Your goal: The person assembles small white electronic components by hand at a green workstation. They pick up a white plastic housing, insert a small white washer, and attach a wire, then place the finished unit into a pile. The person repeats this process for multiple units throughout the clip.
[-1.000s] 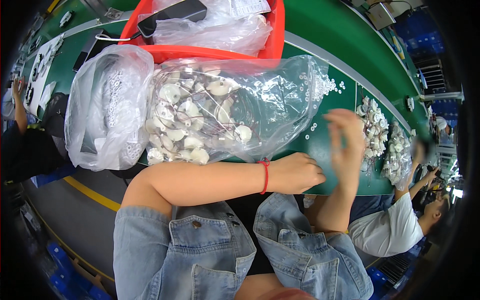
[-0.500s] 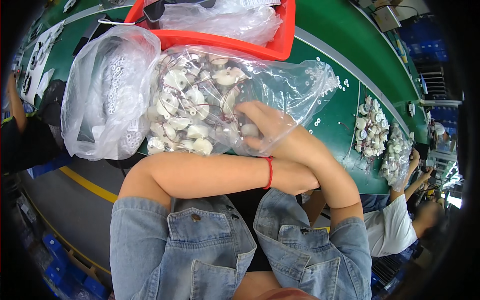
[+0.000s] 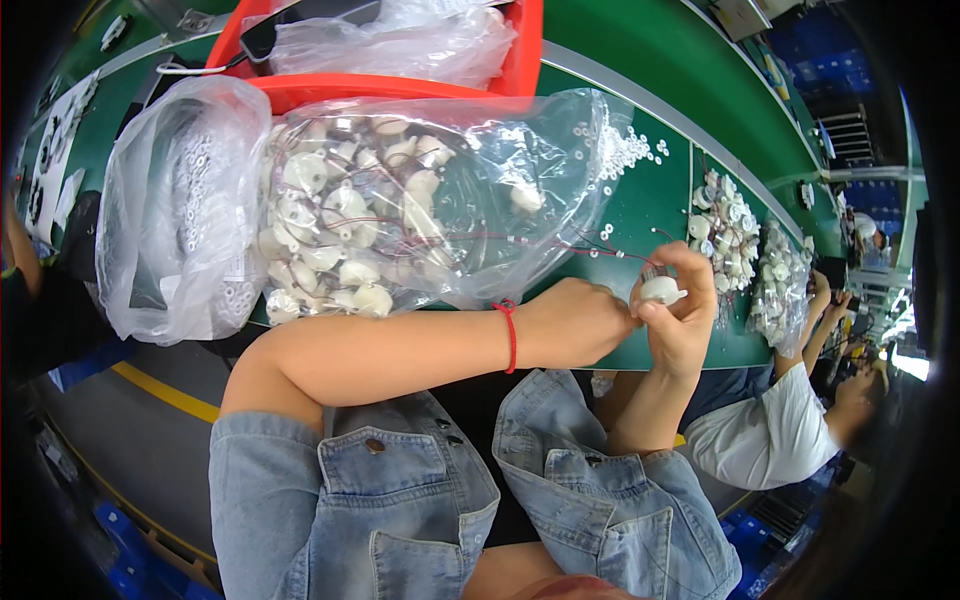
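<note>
Between the thumb and fingers of my right hand (image 3: 685,310) is a small white motor-like part (image 3: 660,290) with thin dark red wires. These wires trail left over the clear plastic bag (image 3: 555,150). My left hand (image 3: 585,318), with a red cord at its wrist, is closed right beside the part, its fingertips touching or nearly touching it; whatever it pinches is hidden. Inside the bag lie many similar white wired parts (image 3: 345,215), and one sits apart near the bag's mouth. To its left stands another clear bag (image 3: 125,230) of small white rings.
A red bin (image 3: 530,55) with plastic bags stands behind. Loose white rings (image 3: 625,150) lie on the green table (image 3: 655,205). Farther right are a pile of wired parts (image 3: 722,225) and a filled bag (image 3: 780,290), beside a co-worker in a white sleeve (image 3: 770,435).
My right hand has come out of the clear bag with a white wired part and swung right, up beside my left hand. My left hand has turned and risen slightly.
</note>
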A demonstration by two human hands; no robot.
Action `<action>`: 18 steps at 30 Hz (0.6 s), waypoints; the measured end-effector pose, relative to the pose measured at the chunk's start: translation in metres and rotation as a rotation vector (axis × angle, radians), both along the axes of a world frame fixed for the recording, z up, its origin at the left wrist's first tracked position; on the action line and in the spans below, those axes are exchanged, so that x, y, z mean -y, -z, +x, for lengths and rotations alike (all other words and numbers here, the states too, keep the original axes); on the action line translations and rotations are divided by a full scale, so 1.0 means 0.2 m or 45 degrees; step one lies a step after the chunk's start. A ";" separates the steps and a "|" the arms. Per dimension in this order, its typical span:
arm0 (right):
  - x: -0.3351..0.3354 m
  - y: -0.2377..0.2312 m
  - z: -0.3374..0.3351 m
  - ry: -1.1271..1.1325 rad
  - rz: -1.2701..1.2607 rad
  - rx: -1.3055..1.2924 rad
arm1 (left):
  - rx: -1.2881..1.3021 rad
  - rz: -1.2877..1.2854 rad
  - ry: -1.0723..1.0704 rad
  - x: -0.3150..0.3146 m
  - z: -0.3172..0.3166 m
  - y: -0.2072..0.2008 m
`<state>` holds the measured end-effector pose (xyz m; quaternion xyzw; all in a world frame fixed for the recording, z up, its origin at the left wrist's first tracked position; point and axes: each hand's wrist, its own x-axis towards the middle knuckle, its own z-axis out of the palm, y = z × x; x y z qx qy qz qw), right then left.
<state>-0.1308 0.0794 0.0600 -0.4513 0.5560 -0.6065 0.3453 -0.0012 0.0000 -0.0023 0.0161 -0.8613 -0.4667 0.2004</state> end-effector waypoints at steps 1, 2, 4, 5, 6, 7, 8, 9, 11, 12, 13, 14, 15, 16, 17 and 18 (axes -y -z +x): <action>-0.02 -0.01 -0.03 -0.110 -0.007 0.188 | 0.047 0.153 -0.035 0.02 0.01 -0.03; -0.03 -0.01 -0.05 -0.223 -0.016 0.375 | 0.095 0.306 -0.070 0.02 0.01 -0.04; -0.07 -0.03 -0.06 -0.211 -0.001 0.556 | -0.006 0.521 -0.116 0.02 0.00 -0.03; -0.08 -0.03 -0.08 -0.252 0.005 0.667 | 0.027 0.695 -0.087 0.03 0.01 -0.08; -0.10 -0.04 -0.10 -0.294 0.011 0.778 | 0.062 0.868 -0.056 0.04 0.01 -0.11; -0.11 -0.03 -0.12 -0.361 0.024 0.808 | -0.038 0.896 -0.049 0.03 0.00 -0.10; -0.11 -0.03 -0.14 -0.374 0.026 0.858 | -0.052 0.930 -0.049 0.03 0.00 -0.09; -0.12 -0.03 -0.14 -0.388 0.028 0.908 | -0.066 0.963 -0.048 0.02 0.00 -0.09; -0.12 -0.02 -0.15 -0.353 0.019 1.004 | -0.094 1.000 -0.041 0.03 0.01 -0.11; -0.12 -0.01 -0.15 -0.303 0.006 1.044 | -0.113 1.002 -0.033 0.03 0.01 -0.11; -0.11 -0.01 -0.15 -0.257 -0.007 1.087 | -0.131 1.004 -0.029 0.04 0.01 -0.11; -0.11 -0.01 -0.15 -0.218 0.040 0.971 | -0.162 0.997 -0.030 0.03 0.02 -0.12; -0.11 -0.01 -0.14 -0.179 0.087 0.854 | -0.194 0.990 -0.031 0.03 0.02 -0.12; -0.12 -0.02 -0.14 -0.134 0.132 0.735 | -0.228 0.985 -0.025 0.02 0.03 -0.13; -0.12 -0.01 -0.14 -0.166 0.177 0.608 | -0.215 0.942 -0.068 0.03 0.03 -0.14; -0.11 -0.01 -0.13 -0.154 0.180 0.504 | -0.204 0.899 -0.111 0.03 0.03 -0.15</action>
